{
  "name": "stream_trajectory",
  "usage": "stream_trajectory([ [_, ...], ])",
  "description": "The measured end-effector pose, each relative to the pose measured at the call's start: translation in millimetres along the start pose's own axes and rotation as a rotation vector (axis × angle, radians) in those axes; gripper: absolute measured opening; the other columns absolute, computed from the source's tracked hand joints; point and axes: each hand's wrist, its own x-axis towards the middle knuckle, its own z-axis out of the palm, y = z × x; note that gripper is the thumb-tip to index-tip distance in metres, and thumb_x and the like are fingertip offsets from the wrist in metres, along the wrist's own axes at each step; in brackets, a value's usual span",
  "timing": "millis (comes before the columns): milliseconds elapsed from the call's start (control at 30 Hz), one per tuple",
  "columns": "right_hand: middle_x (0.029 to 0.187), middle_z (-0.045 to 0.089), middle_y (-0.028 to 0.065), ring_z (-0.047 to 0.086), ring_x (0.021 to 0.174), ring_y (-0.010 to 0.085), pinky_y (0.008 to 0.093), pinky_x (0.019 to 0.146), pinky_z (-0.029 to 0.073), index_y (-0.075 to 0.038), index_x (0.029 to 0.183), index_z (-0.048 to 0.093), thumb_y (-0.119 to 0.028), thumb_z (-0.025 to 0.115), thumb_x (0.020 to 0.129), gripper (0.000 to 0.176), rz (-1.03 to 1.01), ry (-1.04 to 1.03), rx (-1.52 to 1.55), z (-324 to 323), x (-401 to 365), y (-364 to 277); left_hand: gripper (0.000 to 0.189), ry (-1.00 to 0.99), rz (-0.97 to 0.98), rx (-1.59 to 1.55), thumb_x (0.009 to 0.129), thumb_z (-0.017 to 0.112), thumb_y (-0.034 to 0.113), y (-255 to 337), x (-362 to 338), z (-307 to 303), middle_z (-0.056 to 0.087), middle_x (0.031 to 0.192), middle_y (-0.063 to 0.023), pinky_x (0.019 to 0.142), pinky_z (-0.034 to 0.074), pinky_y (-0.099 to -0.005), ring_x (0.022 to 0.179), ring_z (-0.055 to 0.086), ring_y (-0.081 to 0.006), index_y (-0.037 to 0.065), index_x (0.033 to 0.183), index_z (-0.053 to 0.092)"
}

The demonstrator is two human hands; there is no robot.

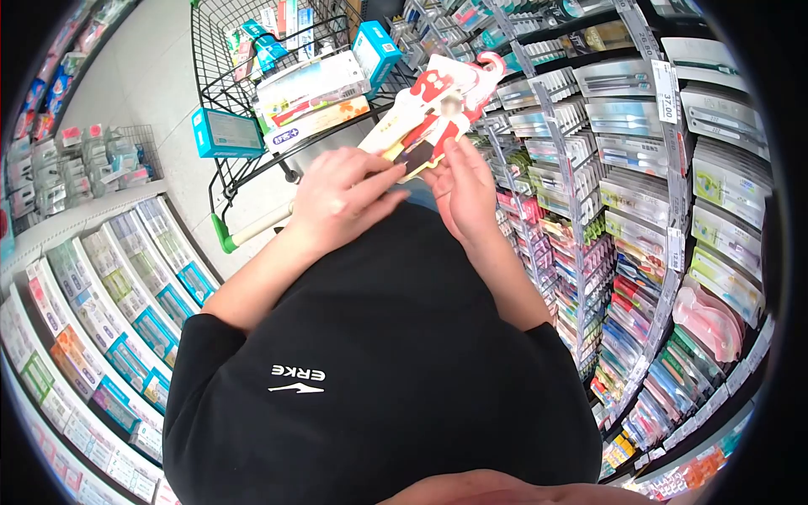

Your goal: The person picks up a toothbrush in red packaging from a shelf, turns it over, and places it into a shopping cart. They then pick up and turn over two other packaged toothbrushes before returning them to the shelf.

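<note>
My left hand (341, 198) and my right hand (463, 189) both hold a flat red-and-white carded package (438, 105) in front of my chest. The left fingers pinch its lower edge near a dark patch on the card. The right thumb presses on the card's lower right side. The package points up and away, towards a shopping cart (227, 80). My black sweatshirt fills the lower middle of the view.
The wire cart ahead holds several boxed items, among them blue boxes (225, 133). Shelves of hanging toothbrush packs (640, 194) run along the right with price tags. On the left are shelves of boxed goods (109, 295). Pale floor lies beyond the cart.
</note>
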Motion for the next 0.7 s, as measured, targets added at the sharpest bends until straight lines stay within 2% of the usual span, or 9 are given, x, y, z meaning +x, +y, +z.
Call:
stream_trajectory([
  [33,0.128,0.064,0.0112,0.065,0.114,0.0168,0.0372,0.100,0.053,0.002,0.135,0.052,-0.019,0.044,0.111,0.033,-0.079,0.058,0.011,1.5,-1.1,-2.7,0.032,-0.035,0.010,-0.033,0.072,0.083,0.004,3.3,2.9,1.0,0.070,0.089,-0.0030,0.066,0.051,-0.0332,0.073,0.066,-0.0208,0.007,0.104,0.077],
  [133,0.121,0.067,0.0100,0.067,0.104,0.0143,0.0309,0.091,0.055,0.002,0.132,0.056,-0.019,0.045,0.111,0.032,-0.188,0.113,-0.152,5.3,-11.7,-22.1,0.025,0.045,-0.065,-0.226,0.077,0.084,0.010,8.8,6.1,4.6,0.071,0.089,-0.0044,0.067,0.051,-0.0345,0.076,0.067,-0.0225,0.008,0.100,0.075],
  [167,0.109,0.070,0.0052,0.064,0.093,0.0066,0.0230,0.080,0.052,0.004,0.124,0.062,-0.017,0.049,0.109,0.029,-0.215,0.143,-0.226,6.3,-14.8,-27.3,0.021,0.013,-0.156,-0.263,0.078,0.083,0.009,7.3,6.5,1.5,0.071,0.088,-0.0080,0.068,0.052,-0.0344,0.076,0.068,-0.0235,0.006,0.096,0.074],
  [267,0.098,0.068,-0.0003,0.056,0.085,0.0003,0.0186,0.073,0.044,0.005,0.117,0.067,-0.015,0.054,0.108,0.026,-0.225,0.090,-0.435,1.0,-24.1,-40.8,0.024,0.087,-0.587,-0.602,0.090,0.077,0.009,9.1,17.7,4.2,0.069,0.085,-0.0043,0.072,0.052,-0.0269,0.079,0.066,-0.0111,0.000,0.110,0.067],
  [300,0.091,0.066,-0.0037,0.051,0.081,-0.0017,0.0178,0.070,0.041,0.005,0.113,0.069,-0.012,0.056,0.106,0.022,-0.227,0.109,-0.457,9.5,-26.8,-43.1,0.025,0.112,-0.627,-0.778,0.096,0.072,0.010,4.8,20.4,9.5,0.068,0.086,-0.0006,0.075,0.051,-0.0230,0.082,0.063,-0.0065,-0.002,0.116,0.064],
  [333,0.091,0.066,-0.0037,0.051,0.081,-0.0017,0.0178,0.070,0.041,0.005,0.113,0.069,-0.012,0.056,0.106,0.022,-0.218,0.109,-0.456,11.2,-29.6,-43.2,0.019,0.177,-0.709,-1.020,0.099,0.069,0.012,10.7,27.5,9.2,0.068,0.088,0.0008,0.075,0.049,-0.0216,0.081,0.061,-0.0049,-0.002,0.112,0.066],
  [500,0.085,0.068,-0.0030,0.053,0.074,-0.0019,0.0170,0.065,0.040,0.005,0.111,0.069,-0.012,0.059,0.105,0.020,-0.202,0.063,-0.570,12.3,-31.0,-38.2,0.019,0.051,-0.777,-1.046,0.103,0.064,0.018,-5.9,27.5,3.5,0.068,0.089,0.0011,0.071,0.047,-0.0204,0.081,0.059,-0.0018,0.000,0.101,0.067],
  [633,0.078,0.067,-0.0031,0.051,0.069,-0.0024,0.0173,0.060,0.037,0.005,0.103,0.070,-0.009,0.064,0.102,0.015,-0.216,0.104,-0.499,9.3,-31.0,-36.6,0.021,0.030,-0.814,-1.065,0.104,0.063,0.020,-11.7,28.5,-0.7,0.069,0.090,0.0002,0.073,0.049,-0.0210,0.081,0.061,-0.0032,0.000,0.103,0.068],
  [700,0.075,0.066,-0.0038,0.050,0.067,-0.0025,0.0175,0.059,0.036,0.005,0.102,0.070,-0.009,0.065,0.101,0.014,-0.221,0.100,-0.521,4.4,-30.6,-34.1,0.023,0.130,-0.841,-1.100,0.103,0.063,0.021,-14.7,30.7,-1.5,0.071,0.091,-0.0017,0.074,0.052,-0.0223,0.081,0.064,-0.0057,-0.001,0.107,0.069],
])
